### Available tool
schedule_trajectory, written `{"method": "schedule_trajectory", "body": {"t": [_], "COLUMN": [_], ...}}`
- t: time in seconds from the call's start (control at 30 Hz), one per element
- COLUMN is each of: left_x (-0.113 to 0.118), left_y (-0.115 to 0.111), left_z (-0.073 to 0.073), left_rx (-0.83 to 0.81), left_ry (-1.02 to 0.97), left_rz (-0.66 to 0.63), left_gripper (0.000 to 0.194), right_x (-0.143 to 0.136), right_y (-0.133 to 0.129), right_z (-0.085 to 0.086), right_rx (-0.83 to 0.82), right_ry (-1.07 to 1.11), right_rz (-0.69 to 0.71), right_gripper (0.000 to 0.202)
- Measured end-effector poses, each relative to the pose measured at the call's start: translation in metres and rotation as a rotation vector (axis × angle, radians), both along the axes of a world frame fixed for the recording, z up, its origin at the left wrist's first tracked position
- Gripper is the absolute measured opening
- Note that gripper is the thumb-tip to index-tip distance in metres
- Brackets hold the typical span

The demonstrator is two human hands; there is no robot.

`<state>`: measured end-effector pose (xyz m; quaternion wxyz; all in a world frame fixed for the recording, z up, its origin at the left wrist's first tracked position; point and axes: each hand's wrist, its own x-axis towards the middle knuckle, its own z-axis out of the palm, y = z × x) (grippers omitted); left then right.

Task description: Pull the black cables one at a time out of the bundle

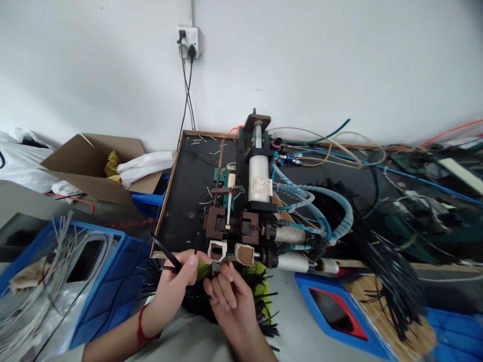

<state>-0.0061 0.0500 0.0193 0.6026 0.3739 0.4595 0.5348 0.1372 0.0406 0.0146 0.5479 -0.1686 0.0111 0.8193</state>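
Note:
My left hand (171, 296), with a red cord at its wrist, is closed round a thin black rod-like piece (166, 253) that sticks out to the upper left. Close beside it, my right hand (230, 294) has its fingers curled at the front of the machine, below two pale-edged jaw pads (244, 254). What its fingertips pinch is too small to make out. Behind the pads stand brown metal blocks (216, 223) and a white air cylinder (259, 173). Beneath my hands, a bundle of black strands (199, 301) lies over my lap on something yellow-green.
A black, wood-edged bench (169, 201) carries the machine, with blue hoses (341, 201) at its right. Left are a blue crate (100, 291) of pale wires and an open carton (86, 166). More black strands (381, 266) hang over the bench edge at right, near a blue tray (320, 317).

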Motion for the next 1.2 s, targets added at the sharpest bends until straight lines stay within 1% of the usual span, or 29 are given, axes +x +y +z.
{"method": "schedule_trajectory", "body": {"t": [0.17, 0.27, 0.4, 0.53, 0.6, 0.7, 0.8, 0.93, 1.0, 1.07, 1.13, 1.2], "left_x": [-0.002, -0.001, 0.002, 0.004, 0.005, 0.006, 0.006, 0.007, 0.008, 0.008, 0.01, 0.011], "left_y": [0.0, 0.0, -0.001, -0.001, -0.001, -0.001, -0.004, -0.009, -0.011, -0.012, -0.013, -0.014], "left_z": [-0.002, -0.001, 0.005, 0.011, 0.013, 0.013, 0.012, 0.01, 0.011, 0.012, 0.014, 0.015], "left_rx": [0.0, -0.014, -0.045, -0.052, -0.059, -0.062, -0.045, -0.013, -0.007, -0.007, -0.008, -0.012], "left_ry": [0.028, 0.014, -0.069, -0.136, -0.157, -0.156, -0.129, -0.05, -0.01, 0.012, 0.014, 0.002], "left_rz": [-0.026, -0.022, 0.02, 0.062, 0.095, 0.111, 0.117, 0.103, 0.085, 0.076, 0.072, 0.064], "left_gripper": [0.035, 0.034, 0.035, 0.026, 0.021, 0.023, 0.026, 0.031, 0.034, 0.037, 0.039, 0.039], "right_x": [-0.001, -0.002, -0.005, -0.009, -0.011, -0.012, -0.011, -0.004, 0.001, 0.009, 0.021, 0.041], "right_y": [-0.001, -0.001, -0.002, -0.003, -0.003, -0.004, -0.004, -0.005, -0.008, -0.013, -0.022, -0.033], "right_z": [0.0, 0.001, 0.003, 0.004, 0.004, 0.002, -0.004, -0.009, -0.007, 0.0, 0.006, 0.007], "right_rx": [0.007, 0.01, 0.027, 0.045, 0.046, 0.047, 0.083, 0.144, 0.171, 0.225, 0.343, 0.532], "right_ry": [-0.021, -0.044, -0.107, -0.159, -0.174, -0.225, -0.4, -0.834, -1.0, -1.115, -1.226, -1.37], "right_rz": [-0.005, -0.013, -0.038, -0.05, -0.056, -0.07, -0.115, -0.157, -0.142, -0.122, -0.058, 0.109], "right_gripper": [0.031, 0.031, 0.029, 0.03, 0.031, 0.031, 0.035, 0.042, 0.043, 0.043, 0.044, 0.044]}}
